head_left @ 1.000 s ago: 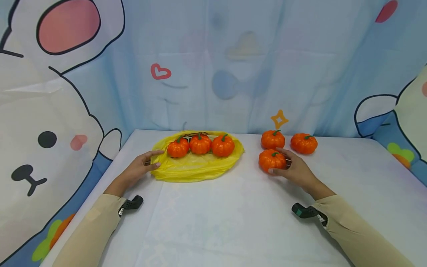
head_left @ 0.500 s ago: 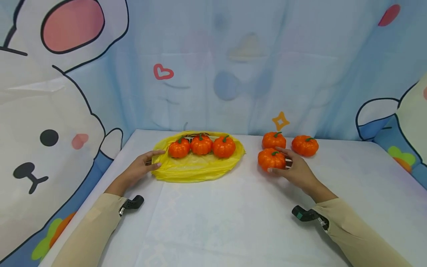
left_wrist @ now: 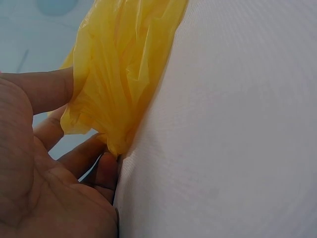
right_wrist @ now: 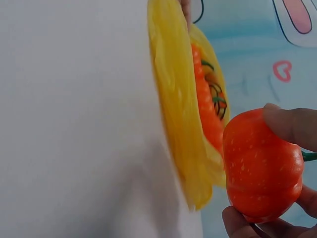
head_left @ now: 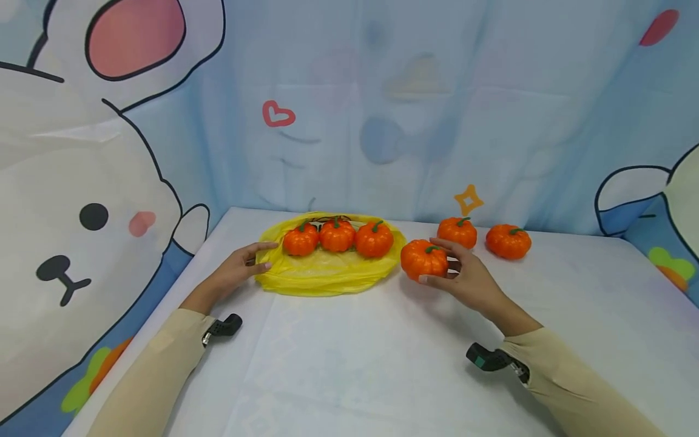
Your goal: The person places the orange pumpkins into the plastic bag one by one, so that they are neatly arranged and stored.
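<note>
My right hand (head_left: pixel 469 280) holds a small orange toy pumpkin (head_left: pixel 424 260) with a green stem, thumb and fingers around its sides. The right wrist view shows this pumpkin (right_wrist: pixel 262 166) raised off the white surface, near the end of a yellow plastic bag (head_left: pixel 327 284). The bag lies spread with its mouth wide, and three similar pumpkins (head_left: pixel 337 235) sit in a row inside it. At the bag's left end, my left hand (head_left: pixel 236 271) grips the edge. In the left wrist view some fingertips are hidden behind the yellow plastic (left_wrist: pixel 119 64).
Two more pumpkins stand toward the back right, one (head_left: pixel 457 232) behind my right hand and another (head_left: pixel 508 241) farther right. A white cloth covers the table (head_left: pixel 349 364). Behind its back edge hangs a blue cartoon curtain (head_left: pixel 338 152).
My right hand has lifted the pumpkin and carried it left toward the bag, away from the two at the back right. My left hand stays at the bag's edge. The head view has shifted slightly.
</note>
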A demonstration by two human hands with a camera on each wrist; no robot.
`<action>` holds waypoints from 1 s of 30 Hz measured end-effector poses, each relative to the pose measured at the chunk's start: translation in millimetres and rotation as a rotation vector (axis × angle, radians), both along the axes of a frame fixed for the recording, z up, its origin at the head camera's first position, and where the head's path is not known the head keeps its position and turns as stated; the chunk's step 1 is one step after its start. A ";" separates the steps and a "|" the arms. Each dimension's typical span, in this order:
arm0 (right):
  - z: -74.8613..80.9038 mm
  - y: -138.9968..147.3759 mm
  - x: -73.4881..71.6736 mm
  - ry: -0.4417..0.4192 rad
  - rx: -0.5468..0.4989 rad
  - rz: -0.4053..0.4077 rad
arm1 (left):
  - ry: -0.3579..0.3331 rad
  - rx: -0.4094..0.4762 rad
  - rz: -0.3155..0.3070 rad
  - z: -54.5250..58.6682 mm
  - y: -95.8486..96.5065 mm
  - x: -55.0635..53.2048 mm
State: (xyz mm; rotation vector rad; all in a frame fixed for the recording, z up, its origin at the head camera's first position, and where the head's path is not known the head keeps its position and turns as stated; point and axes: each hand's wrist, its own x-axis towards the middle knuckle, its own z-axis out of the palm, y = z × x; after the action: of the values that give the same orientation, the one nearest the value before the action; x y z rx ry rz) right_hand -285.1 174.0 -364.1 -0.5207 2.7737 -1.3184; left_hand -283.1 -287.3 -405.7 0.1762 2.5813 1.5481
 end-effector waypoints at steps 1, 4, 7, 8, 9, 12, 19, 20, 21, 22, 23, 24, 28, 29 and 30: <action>1.0 -5.5 -0.2 -0.006 -0.014 0.006 | 0.001 0.002 -0.001 0.0 -0.1 -0.6; 3.3 -25.6 -2.2 -0.021 -0.055 0.030 | -0.002 0.010 0.002 0.1 -0.1 -1.6; 6.1 -51.1 -3.3 -0.031 -0.101 0.060 | -0.012 0.015 0.008 0.5 -0.2 -1.6; 7.4 -60.6 -3.4 -0.027 -0.116 0.073 | -0.013 0.014 0.007 0.3 -0.4 -1.7; 8.3 -70.7 -3.5 -0.021 -0.132 0.086 | -0.014 0.012 0.009 0.6 -0.5 -1.3; 10.0 -100.5 -3.4 -0.001 -0.159 0.124 | -0.013 0.013 0.010 0.3 -0.7 -0.5; 0.3 -162.9 -9.9 0.005 -0.069 0.192 | -0.003 0.009 0.010 -0.1 0.9 -1.1; -2.3 -170.1 -11.4 0.004 -0.051 0.197 | 0.002 0.009 0.007 -0.5 0.8 -1.3; -4.9 -176.8 -12.7 0.009 -0.037 0.204 | 0.005 0.010 0.007 -0.2 0.9 -1.2; -7.6 -182.4 -13.9 0.018 -0.026 0.205 | 0.007 0.010 0.002 -0.4 1.0 -1.8; -10.0 -187.3 -14.7 0.025 -0.017 0.206 | 0.010 0.008 -0.003 -1.1 1.0 -2.6; -11.9 -191.7 -15.4 0.026 -0.016 0.208 | 0.011 0.010 -0.008 -1.4 1.0 -3.1; -16.9 -206.9 -17.3 0.046 0.001 0.223 | 0.014 0.017 -0.020 -2.8 -0.2 -4.5; -17.4 -210.2 -17.7 0.053 0.009 0.229 | 0.014 0.019 -0.020 -2.5 -0.8 -4.3; -18.1 -213.5 -18.2 0.065 0.020 0.236 | 0.017 0.023 -0.023 -2.4 -1.6 -4.2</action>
State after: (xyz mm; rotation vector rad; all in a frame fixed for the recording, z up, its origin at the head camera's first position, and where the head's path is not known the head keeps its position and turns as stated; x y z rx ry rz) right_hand -303.3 -39.5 -382.2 -0.8738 2.6687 -1.2410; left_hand -287.3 -288.9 -408.1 0.2212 2.5659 1.5758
